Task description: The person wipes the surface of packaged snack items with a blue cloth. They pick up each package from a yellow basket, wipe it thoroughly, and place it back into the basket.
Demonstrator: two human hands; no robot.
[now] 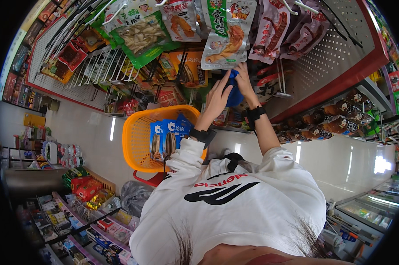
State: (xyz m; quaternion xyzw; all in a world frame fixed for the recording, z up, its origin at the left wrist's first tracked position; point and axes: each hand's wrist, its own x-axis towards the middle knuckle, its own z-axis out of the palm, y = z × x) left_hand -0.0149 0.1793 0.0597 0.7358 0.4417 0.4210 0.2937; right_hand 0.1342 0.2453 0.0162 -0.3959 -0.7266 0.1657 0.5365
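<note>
Both hands reach up to a rack of hanging snack packets. My left hand lies with fingers extended against the left side of a blue packet. On its upper right side is my right hand, its fingertips partly behind a hanging white-and-green snack pouch. Whether either hand grips the blue packet is unclear. Left of my left forearm, an orange plastic basket holds several blue sunflower seed packets.
A red-edged pegboard panel stands at right, above rows of brown packaged goods. Empty metal hooks project at left. Behind the basket are a grey plastic bag and low shelves of boxed goods.
</note>
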